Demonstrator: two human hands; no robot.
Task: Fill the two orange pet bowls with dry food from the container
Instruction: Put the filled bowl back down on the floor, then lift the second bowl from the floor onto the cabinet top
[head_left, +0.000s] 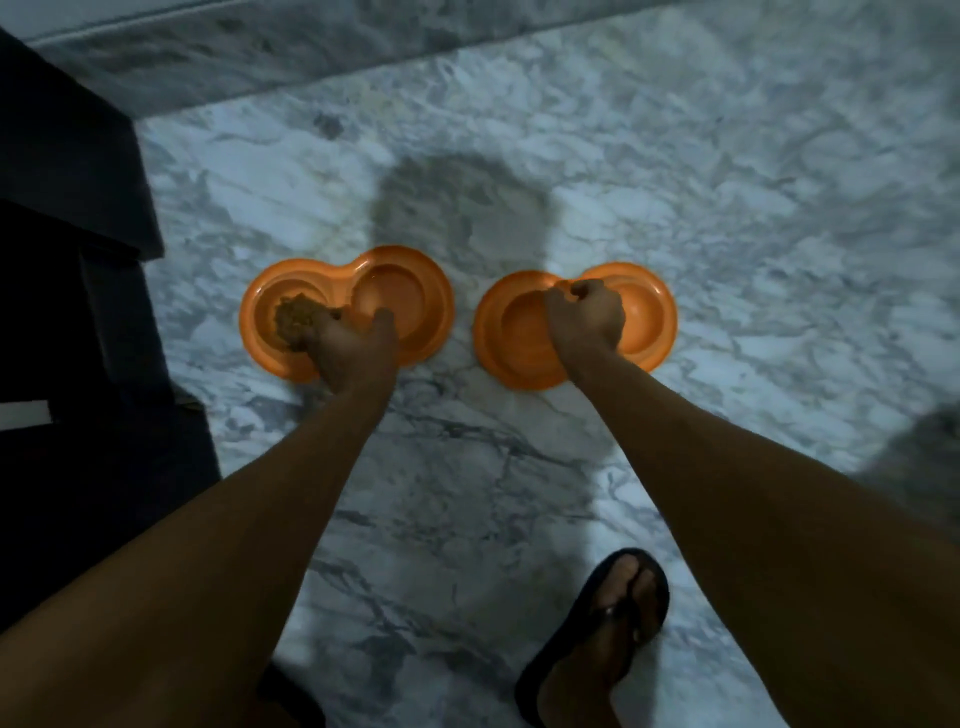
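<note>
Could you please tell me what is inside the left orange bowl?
In the left orange bowl, a heap of brown dry food lies in the left compartment; the right compartment shows bare orange. The left hand, gripping the bowl's middle, covers part of both.

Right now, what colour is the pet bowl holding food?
Bright orange; the plastic double pet bowl shows best in the head view.

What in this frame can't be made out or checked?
Head view only:
- Food container: nowhere in frame.
- Right bowl: its middle is covered by the right hand gripping it; food there can't be ruled out.
- Dry food in the left bowl: partly covered by the left hand.
- Dark furniture: underexposed, cut off by the left edge.
</note>
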